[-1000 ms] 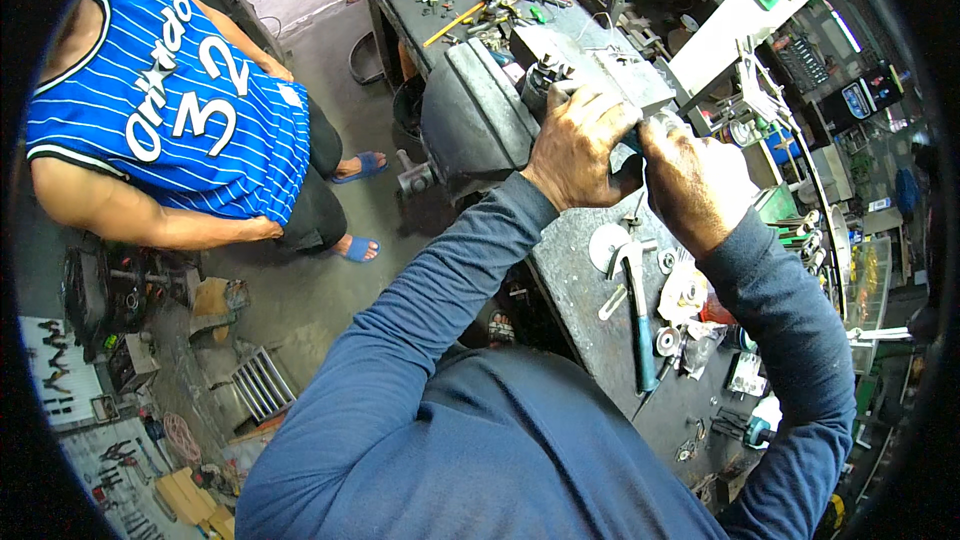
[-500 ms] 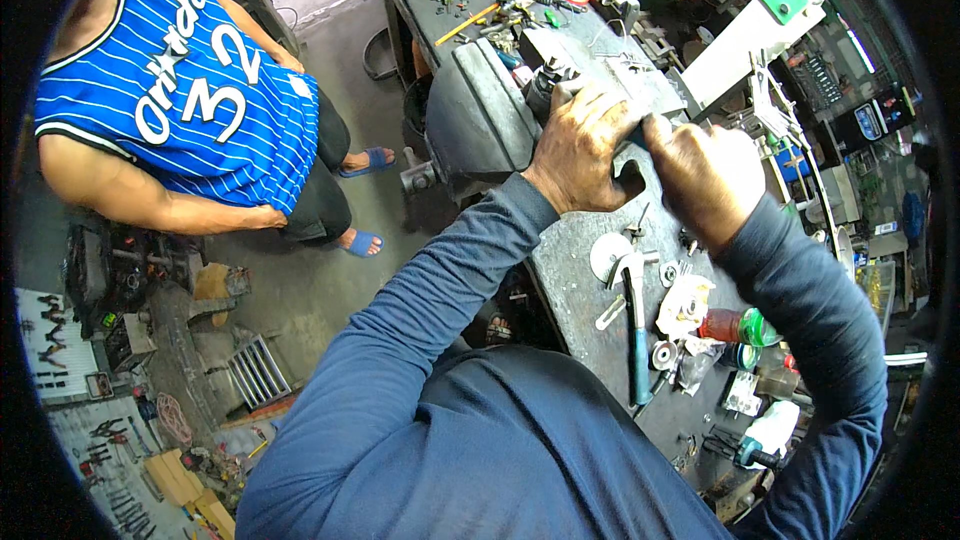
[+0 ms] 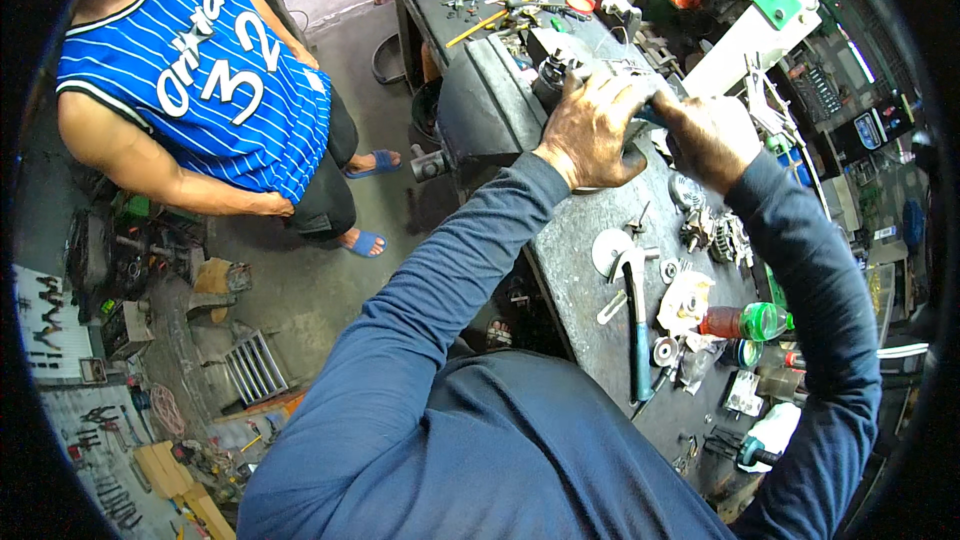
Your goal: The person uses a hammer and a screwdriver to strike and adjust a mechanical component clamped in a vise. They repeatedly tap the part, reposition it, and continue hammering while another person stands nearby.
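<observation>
My left hand (image 3: 597,128) is closed beside the jaws of a large grey bench vise (image 3: 490,95), thumb bent toward my right hand. Just past its fingers is a dark cylindrical metal part (image 3: 550,78) at the vise. My right hand (image 3: 710,138), slightly blurred, is closed around something with a dark bluish end (image 3: 650,116) showing between the two hands. The fingers hide most of it, so its kind cannot be told. On the bench nearer to me lies a hammer (image 3: 638,340) with a blue-green handle.
A person in a blue striped jersey (image 3: 215,90) stands at the left. The workbench (image 3: 570,290) holds metal discs, coiled machine parts (image 3: 715,232), a bottle with a green end (image 3: 765,321) and a puller-like tool (image 3: 745,450). A long yellow-handled tool (image 3: 475,28) lies behind the vise.
My right hand and forearm have shifted away from me, uncovering the coiled machine parts on the bench. My left hand has moved slightly the same way. The view has shifted a little.
</observation>
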The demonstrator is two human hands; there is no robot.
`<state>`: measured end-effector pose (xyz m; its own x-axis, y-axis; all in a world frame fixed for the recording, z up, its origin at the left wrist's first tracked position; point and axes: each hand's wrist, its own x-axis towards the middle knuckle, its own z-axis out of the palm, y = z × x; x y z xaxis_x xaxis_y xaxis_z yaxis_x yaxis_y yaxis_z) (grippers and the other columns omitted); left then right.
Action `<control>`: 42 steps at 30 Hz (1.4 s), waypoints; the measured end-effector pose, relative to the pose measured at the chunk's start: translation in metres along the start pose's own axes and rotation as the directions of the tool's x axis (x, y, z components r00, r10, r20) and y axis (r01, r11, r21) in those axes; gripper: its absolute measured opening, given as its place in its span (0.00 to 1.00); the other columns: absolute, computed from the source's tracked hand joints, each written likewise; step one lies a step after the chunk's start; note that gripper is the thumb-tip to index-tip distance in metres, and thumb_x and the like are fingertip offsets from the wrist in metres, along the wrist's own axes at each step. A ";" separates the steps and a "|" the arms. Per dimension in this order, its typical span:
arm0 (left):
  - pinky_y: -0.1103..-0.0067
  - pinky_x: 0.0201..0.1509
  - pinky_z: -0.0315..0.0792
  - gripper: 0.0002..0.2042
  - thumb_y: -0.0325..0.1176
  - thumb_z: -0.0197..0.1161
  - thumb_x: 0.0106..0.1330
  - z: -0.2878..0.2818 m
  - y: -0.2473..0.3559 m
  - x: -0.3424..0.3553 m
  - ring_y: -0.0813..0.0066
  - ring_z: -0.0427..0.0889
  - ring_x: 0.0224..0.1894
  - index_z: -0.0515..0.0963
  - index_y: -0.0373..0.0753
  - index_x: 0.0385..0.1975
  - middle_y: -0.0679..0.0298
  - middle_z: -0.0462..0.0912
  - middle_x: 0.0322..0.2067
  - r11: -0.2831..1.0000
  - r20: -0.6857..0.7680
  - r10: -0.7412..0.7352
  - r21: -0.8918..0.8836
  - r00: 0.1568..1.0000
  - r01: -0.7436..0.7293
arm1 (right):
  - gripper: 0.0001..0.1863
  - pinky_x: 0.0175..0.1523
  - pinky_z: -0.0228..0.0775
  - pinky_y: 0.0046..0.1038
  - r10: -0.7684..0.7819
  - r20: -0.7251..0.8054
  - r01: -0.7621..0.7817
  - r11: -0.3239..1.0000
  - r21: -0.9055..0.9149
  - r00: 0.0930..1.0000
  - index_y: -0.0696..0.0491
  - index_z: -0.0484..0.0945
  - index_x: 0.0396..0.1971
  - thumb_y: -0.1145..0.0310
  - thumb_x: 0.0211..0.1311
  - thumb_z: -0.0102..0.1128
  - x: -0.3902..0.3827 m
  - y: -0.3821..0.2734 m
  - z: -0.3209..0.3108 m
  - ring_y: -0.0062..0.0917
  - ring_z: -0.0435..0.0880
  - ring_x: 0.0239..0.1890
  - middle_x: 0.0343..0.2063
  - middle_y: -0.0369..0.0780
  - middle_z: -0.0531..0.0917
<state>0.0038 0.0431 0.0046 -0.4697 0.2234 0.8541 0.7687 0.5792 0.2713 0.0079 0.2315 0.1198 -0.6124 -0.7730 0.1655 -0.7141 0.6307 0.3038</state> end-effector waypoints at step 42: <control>0.56 0.65 0.64 0.31 0.42 0.74 0.42 0.005 0.007 0.001 0.49 0.80 0.55 0.79 0.38 0.50 0.51 0.83 0.47 0.994 0.014 -0.107 -0.036 0.994 0.108 | 0.24 0.28 0.77 0.42 0.021 0.081 -0.011 0.993 -0.120 0.997 0.50 0.76 0.56 0.73 0.57 0.61 -0.004 -0.007 -0.002 0.41 0.87 0.23 0.23 0.45 0.84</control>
<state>0.0058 0.0514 0.0051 -0.5558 0.1712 0.8135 0.7287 0.5713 0.3776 0.0158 0.2298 0.1187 -0.6524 -0.7518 0.0953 -0.6616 0.6264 0.4122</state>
